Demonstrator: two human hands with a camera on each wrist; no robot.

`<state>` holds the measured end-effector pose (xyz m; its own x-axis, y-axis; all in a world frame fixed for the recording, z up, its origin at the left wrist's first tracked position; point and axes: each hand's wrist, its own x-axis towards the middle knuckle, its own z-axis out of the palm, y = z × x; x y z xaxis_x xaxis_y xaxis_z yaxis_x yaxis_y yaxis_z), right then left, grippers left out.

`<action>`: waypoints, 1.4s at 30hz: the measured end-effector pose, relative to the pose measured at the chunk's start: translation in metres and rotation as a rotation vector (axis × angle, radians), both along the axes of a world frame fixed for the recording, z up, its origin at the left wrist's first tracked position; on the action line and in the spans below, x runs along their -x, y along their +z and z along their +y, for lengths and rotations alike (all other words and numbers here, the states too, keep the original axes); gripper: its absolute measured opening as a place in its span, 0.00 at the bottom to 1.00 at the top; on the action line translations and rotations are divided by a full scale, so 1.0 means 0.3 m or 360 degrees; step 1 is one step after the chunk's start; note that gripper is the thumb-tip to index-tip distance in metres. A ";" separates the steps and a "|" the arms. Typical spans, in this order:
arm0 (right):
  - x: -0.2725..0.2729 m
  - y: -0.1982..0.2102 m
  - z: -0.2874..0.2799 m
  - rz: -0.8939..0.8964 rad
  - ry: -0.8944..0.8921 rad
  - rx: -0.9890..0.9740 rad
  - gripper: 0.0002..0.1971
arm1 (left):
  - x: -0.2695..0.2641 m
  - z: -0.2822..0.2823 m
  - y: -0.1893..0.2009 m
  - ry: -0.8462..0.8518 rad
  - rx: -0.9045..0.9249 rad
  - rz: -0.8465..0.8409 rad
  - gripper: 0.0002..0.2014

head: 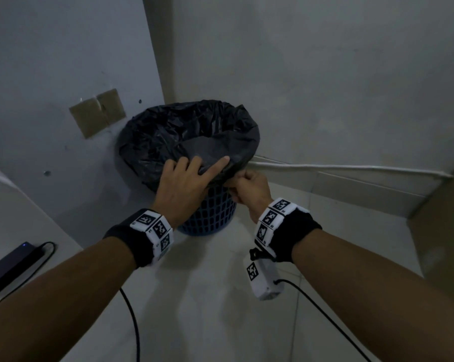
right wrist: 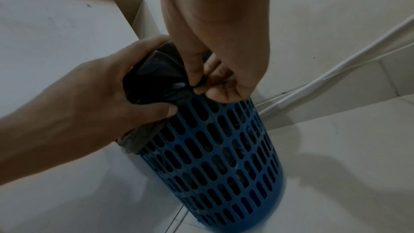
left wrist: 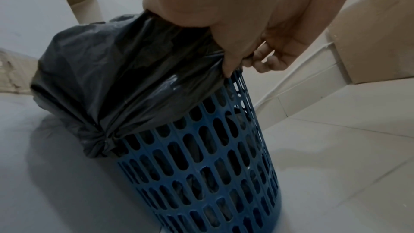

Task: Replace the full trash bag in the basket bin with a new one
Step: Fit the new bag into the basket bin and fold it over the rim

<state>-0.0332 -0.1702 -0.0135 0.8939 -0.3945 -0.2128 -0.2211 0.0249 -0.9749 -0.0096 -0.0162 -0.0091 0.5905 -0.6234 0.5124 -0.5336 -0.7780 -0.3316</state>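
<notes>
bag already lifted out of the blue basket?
No, the black trash bag is folded over the rim of the blue basket, with both hands at its edge.

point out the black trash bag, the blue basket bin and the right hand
black trash bag point(head: 152, 142), head view, crinkled plastic folded over the rim
blue basket bin point(left wrist: 201, 174), left wrist view, slotted side wall
right hand point(head: 252, 190), head view, back of the hand pinching the bag edge

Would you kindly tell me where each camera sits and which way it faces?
Head: above, looking down at the blue basket bin and black trash bag; both forearms, left hand, right hand show.
Left wrist: beside the bin, facing the bag's overhang; left palm shows.
Right wrist: low, facing the bin; both hands show.
Shared: all show bin and bag.
</notes>
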 end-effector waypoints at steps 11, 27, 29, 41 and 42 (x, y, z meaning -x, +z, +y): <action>-0.009 0.006 0.008 0.0059 0.0017 0.0350 0.03 | -0.010 -0.011 -0.002 0.0007 0.0071 0.0037 0.32; -0.020 -0.005 0.053 0.0262 -0.0025 -0.0256 0.05 | -0.009 -0.019 -0.007 -0.0012 0.0112 0.0068 0.35; -0.020 -0.017 0.051 0.0261 -0.0007 -0.0342 0.11 | -0.010 -0.019 -0.008 -0.0018 0.0127 0.0061 0.34; -0.004 0.032 0.090 0.0233 -0.0209 -0.0530 0.06 | -0.009 -0.026 -0.011 -0.0032 0.0205 0.0079 0.33; -0.001 0.036 0.093 0.0244 -0.0258 -0.0587 0.05 | -0.009 -0.026 -0.008 -0.0032 0.0201 0.0080 0.34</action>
